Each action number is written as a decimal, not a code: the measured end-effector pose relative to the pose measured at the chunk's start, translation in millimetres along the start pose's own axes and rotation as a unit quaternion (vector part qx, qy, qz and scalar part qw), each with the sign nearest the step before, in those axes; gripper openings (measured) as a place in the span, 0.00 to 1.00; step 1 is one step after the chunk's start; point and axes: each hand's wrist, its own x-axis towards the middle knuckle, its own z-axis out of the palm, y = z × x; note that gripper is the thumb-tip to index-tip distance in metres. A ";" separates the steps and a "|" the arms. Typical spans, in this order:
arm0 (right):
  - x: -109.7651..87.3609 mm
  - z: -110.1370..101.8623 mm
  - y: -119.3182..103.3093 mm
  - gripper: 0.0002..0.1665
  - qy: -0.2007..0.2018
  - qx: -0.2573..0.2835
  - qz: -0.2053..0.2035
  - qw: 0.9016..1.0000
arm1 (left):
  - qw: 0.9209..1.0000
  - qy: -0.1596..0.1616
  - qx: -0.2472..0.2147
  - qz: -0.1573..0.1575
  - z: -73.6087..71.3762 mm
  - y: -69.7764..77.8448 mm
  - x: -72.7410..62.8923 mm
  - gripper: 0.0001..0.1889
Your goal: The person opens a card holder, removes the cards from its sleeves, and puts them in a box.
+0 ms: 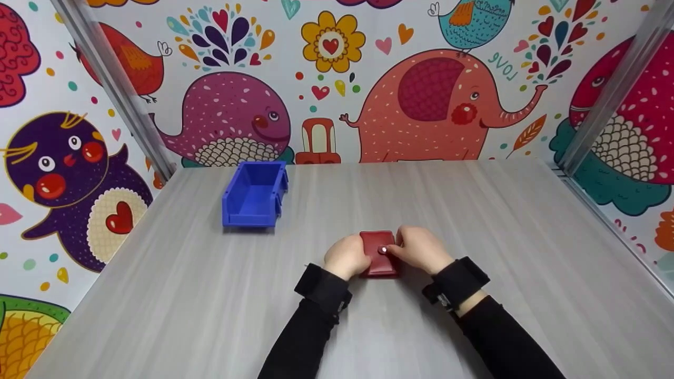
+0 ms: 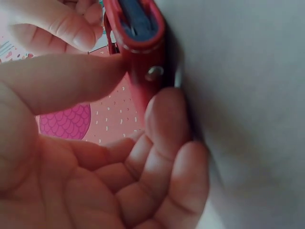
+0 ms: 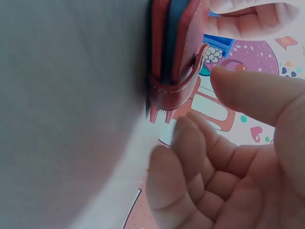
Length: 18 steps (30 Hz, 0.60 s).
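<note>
A red leather wallet (image 1: 378, 266) lies at the middle of the table, a silver snap button showing on its upper face. My left hand (image 1: 347, 257) grips its left side; in the left wrist view the thumb (image 2: 71, 78) presses the cover while fingertips sit at the lower edge. Dark blue lining (image 2: 138, 19) shows at the wallet's end. At the right side, my right hand (image 1: 423, 248) has its thumb at the snap. The right wrist view shows a stitched strap (image 3: 171, 93) round the wallet, its tip slightly off the cover near the thumb (image 3: 233, 86); the other fingers are loosely bent, apart from it.
A blue plastic bin (image 1: 251, 218) stands toward the back left of the pale wood-grain table (image 1: 174, 295). Walls printed with cartoon animals (image 1: 421, 105) rise behind and at both sides, with metal posts (image 1: 121, 89) in the corners. Black bands circle both wrists.
</note>
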 end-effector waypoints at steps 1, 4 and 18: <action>0.2 0.2 -1.3 0.17 0.000 -0.005 -0.002 1.000 | 1.000 -0.002 0.000 -0.002 0.0 -0.2 0.0 0.10; 0.6 2.0 -5.2 0.18 0.000 -0.020 -0.006 1.000 | 1.000 -0.005 0.000 -0.005 0.1 -0.2 0.2 0.09; 3.2 10.1 -15.8 0.21 0.021 -0.080 -0.032 0.996 | 1.000 -0.004 0.003 -0.006 0.1 0.2 0.8 0.08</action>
